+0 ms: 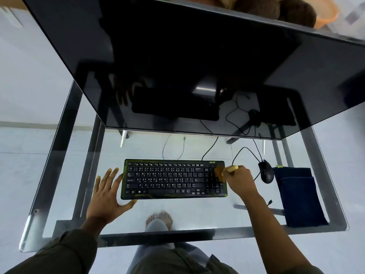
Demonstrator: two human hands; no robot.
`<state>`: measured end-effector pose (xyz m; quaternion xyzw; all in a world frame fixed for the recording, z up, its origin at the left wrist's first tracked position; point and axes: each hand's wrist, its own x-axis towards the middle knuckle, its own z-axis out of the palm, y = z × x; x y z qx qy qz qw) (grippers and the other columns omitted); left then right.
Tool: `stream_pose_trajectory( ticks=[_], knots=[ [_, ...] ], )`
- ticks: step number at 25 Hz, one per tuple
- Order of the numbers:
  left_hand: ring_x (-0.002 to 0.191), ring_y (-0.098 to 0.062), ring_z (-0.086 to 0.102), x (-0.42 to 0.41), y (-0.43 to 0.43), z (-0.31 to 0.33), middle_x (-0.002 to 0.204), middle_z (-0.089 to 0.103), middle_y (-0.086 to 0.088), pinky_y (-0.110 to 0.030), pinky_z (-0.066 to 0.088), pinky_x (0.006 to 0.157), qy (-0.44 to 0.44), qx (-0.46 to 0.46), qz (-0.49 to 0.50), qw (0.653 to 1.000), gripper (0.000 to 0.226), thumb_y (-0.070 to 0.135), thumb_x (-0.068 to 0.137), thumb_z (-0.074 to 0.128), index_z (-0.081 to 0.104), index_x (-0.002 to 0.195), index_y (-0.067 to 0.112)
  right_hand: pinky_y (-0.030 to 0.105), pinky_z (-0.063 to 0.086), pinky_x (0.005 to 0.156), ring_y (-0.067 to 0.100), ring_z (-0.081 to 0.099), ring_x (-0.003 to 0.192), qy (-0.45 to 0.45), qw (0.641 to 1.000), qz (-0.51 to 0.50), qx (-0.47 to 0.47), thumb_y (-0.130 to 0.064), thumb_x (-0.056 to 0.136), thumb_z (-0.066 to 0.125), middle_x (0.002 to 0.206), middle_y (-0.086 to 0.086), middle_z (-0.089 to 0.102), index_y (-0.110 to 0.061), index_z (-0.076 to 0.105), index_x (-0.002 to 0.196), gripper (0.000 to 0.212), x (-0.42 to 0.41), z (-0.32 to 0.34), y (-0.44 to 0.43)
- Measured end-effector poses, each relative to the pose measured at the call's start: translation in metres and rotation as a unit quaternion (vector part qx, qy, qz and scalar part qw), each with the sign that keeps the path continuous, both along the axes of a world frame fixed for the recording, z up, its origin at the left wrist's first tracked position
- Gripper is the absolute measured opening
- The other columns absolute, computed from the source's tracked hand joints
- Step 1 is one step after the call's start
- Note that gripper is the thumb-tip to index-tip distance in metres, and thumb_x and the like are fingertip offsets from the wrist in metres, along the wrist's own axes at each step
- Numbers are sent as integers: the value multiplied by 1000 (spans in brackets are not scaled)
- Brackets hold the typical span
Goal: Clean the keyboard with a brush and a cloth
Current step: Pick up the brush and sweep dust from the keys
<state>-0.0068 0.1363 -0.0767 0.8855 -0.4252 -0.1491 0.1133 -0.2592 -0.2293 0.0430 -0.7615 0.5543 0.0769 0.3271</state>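
A black keyboard [167, 179] lies flat on the glass desk [193, 214], in the middle. My right hand [240, 180] grips a brush [221, 172] with a pale handle and brown bristles; the bristles rest on the number pad at the keyboard's right end. My left hand [107, 193] lies flat on the glass with fingers spread, its thumb and fingertips against the keyboard's left edge. A folded dark blue cloth [298, 196] lies on the desk at the right, untouched.
A black mouse [266, 172] sits between the keyboard and the cloth, its cable trailing back. A large dark monitor [177, 66] overhangs the far half of the desk. My legs and a foot show through the glass.
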Motion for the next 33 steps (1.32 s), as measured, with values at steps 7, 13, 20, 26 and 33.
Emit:
stream_pose_trajectory(
  ticks=[7, 13, 20, 26, 33],
  knots=[
    [155, -26, 12, 0, -1, 0, 165, 26, -7, -59, 14, 124, 1, 1, 0, 1000, 102, 87, 75, 45, 36, 152, 21, 23, 53, 63, 10, 70, 68, -36, 995, 47, 80, -18, 86, 66, 75, -4, 76, -12, 77, 78, 16, 5, -1, 6],
    [155, -26, 13, -1, -2, 1, 164, 27, -7, -59, 15, 123, -2, -3, -1, 1000, 101, 86, 75, 45, 37, 152, 21, 18, 52, 68, 6, 71, 75, -69, 989, 95, 86, -19, 85, 71, 79, -9, 77, -21, 80, 83, 10, 12, 1, 4],
    [155, -27, 13, 0, -2, 1, 165, 26, -7, -60, 15, 123, 2, 2, -1, 1000, 101, 87, 76, 43, 36, 152, 21, 15, 51, 68, 3, 71, 78, -55, 983, 136, 115, -16, 83, 72, 85, -11, 77, -21, 81, 83, 10, 22, 0, 8],
    [155, -26, 12, 1, -2, 1, 165, 25, -7, -60, 15, 123, 2, 1, -1, 1000, 101, 87, 76, 44, 36, 152, 21, 21, 57, 70, 13, 73, 80, -71, 977, 149, 133, -13, 86, 70, 84, -7, 78, -17, 81, 87, 11, 29, 0, 12],
    [155, -26, 12, 1, -1, 0, 165, 26, -8, -60, 15, 123, 3, 2, -5, 1000, 102, 86, 75, 47, 36, 152, 20, 21, 52, 78, 4, 70, 85, -75, 968, 175, 165, -17, 86, 75, 90, -12, 76, -20, 81, 95, 11, 36, -3, 19]
  ],
)
